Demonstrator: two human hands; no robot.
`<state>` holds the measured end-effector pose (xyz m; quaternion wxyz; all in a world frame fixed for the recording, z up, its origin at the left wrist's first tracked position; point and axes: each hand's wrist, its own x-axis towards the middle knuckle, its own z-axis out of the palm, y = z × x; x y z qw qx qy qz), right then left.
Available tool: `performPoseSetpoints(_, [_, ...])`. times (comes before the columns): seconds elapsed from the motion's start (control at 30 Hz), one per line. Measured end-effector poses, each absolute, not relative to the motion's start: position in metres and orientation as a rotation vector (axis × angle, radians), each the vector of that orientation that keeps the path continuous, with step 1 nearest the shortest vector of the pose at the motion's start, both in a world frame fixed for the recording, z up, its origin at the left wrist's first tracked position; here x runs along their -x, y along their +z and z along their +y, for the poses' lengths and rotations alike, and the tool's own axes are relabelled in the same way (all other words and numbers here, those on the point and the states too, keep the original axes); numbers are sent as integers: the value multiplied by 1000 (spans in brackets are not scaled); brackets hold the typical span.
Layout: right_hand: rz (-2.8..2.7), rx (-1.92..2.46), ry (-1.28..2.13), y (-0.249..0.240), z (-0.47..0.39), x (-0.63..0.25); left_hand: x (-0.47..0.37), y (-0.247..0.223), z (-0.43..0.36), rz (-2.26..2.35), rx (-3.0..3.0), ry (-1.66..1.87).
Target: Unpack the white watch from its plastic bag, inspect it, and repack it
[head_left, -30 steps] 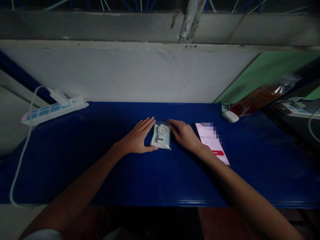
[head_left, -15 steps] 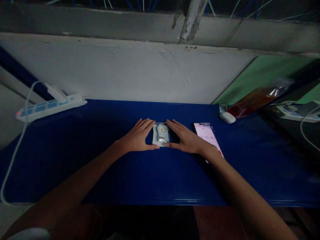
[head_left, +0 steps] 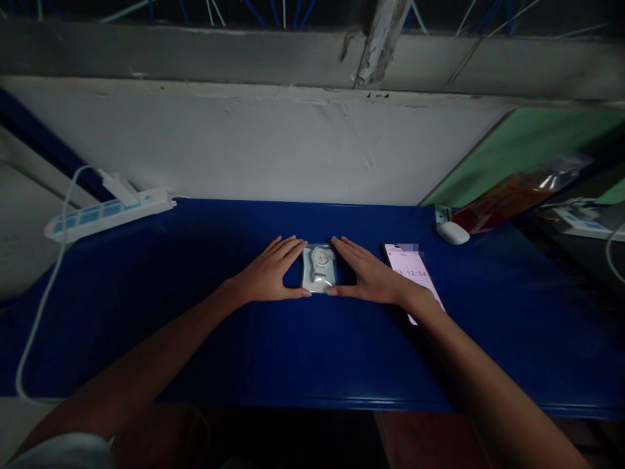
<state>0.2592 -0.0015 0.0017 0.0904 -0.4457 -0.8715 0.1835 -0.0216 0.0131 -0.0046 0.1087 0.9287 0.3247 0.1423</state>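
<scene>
A white wristwatch (head_left: 320,259) lies face up inside a small clear plastic bag (head_left: 315,285) on the blue table (head_left: 273,352). Its round dial points toward the far side. To its left rests my left hand (head_left: 273,270), fingers stretched forward and thumb spread, with the tips at the bag's left edge. My right hand (head_left: 366,272) mirrors it on the other side, its thumb tip at the near right corner of the bag. Both hands are open around the bag; neither is closed on it.
Beside my right wrist lies a phone (head_left: 415,273) with a lit timer screen, partly under the forearm. A white mouse-shaped object (head_left: 452,232) and a reddish plastic package (head_left: 517,195) sit at the back right. A power strip (head_left: 112,212) with a white cable (head_left: 46,299) stands at the left.
The fingertips have spread slightly, so more of the bag's edges shows. The whole view has shifted a little, and the phone's timer has advanced one second.
</scene>
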Motion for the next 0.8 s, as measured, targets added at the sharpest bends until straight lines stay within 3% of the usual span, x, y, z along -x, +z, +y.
performPoseSetpoints(0.43, [-2578, 1281, 393, 8, -5, -257, 25, -2, 9, 924, -2707, 507])
performPoseSetpoints(0.63, [-2459, 1308, 157, 22, -3, -257, 25, -6, 10, 954, -2715, 652])
performPoseSetpoints(0.8, [-2471, 1154, 372, 26, -4, -258, 26, -12, 14, 983, -2695, 696])
